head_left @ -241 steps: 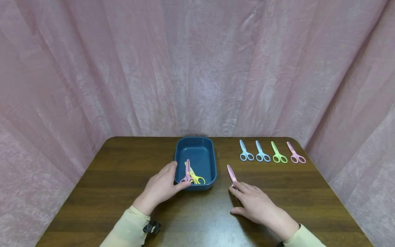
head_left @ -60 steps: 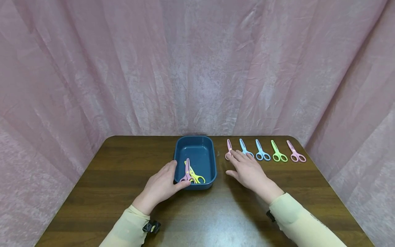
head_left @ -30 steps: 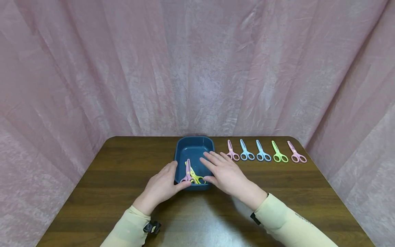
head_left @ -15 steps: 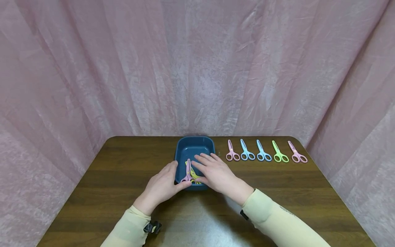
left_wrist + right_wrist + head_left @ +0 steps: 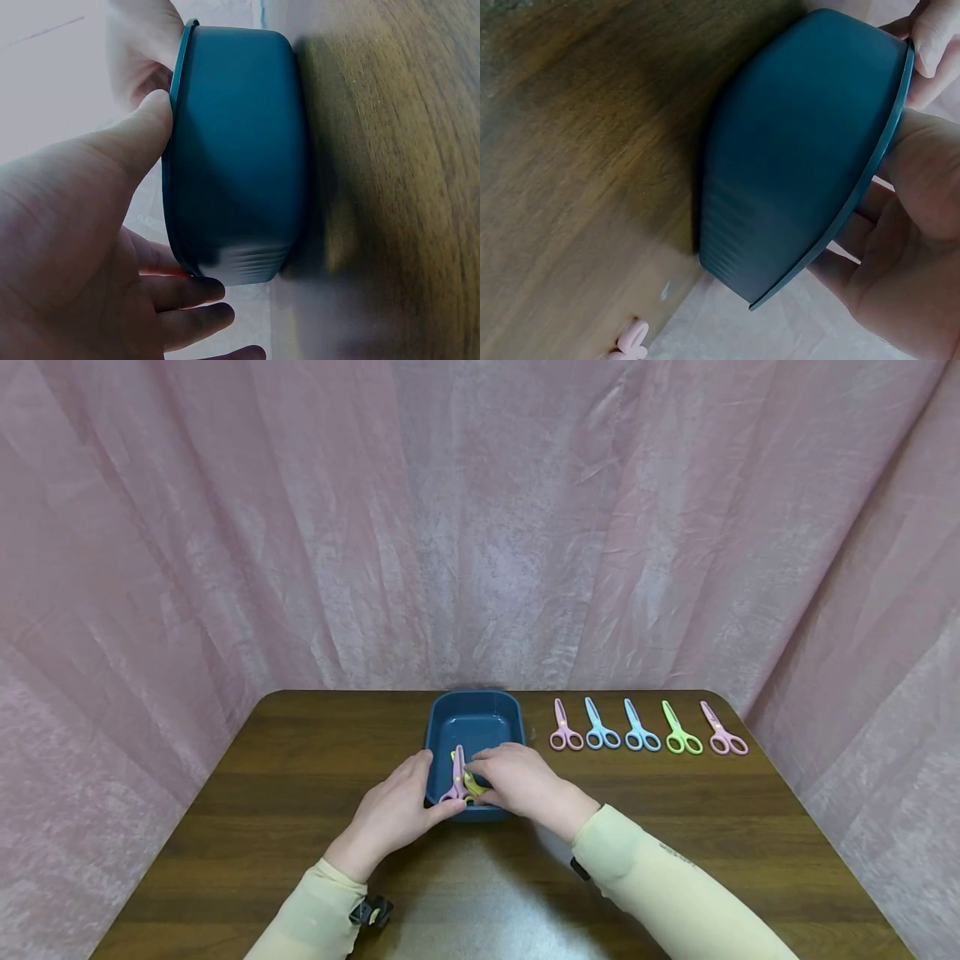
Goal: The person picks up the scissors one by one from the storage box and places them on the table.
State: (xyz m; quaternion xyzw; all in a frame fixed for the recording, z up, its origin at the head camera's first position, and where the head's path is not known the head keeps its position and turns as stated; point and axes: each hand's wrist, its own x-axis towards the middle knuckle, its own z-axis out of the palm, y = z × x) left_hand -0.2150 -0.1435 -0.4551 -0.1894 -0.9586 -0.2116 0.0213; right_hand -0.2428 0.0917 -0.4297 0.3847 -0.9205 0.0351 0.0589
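The dark blue tray (image 5: 474, 695) stands at the table's middle, with purple scissors (image 5: 458, 768) overlapping yellow scissors (image 5: 474, 784) at its near end. My left hand (image 5: 393, 810) rests against the tray's near left corner, fingers extended along the side and thumb at the near rim. In the left wrist view the thumb (image 5: 154, 120) touches that rim. My right hand (image 5: 521, 781) reaches over the right rim into the tray, its fingers bent down, thumb and fingertips at the yellow scissors. The tray wall hides those fingertips in the right wrist view; I cannot tell whether they pinch the scissors.
Right of the tray, a spaced row lies along the back of the wooden table (image 5: 300, 793): pink scissors (image 5: 566, 739), two blue scissors (image 5: 602, 737) (image 5: 642, 739), green scissors (image 5: 681, 741) and more pink scissors (image 5: 727, 742). A pink curtain (image 5: 480, 527) hangs behind.
Pink scissors went from mid-table to the left end of the row, and my right hand left them. It then moved left into the tray, fingers bending down. My left hand stayed put.
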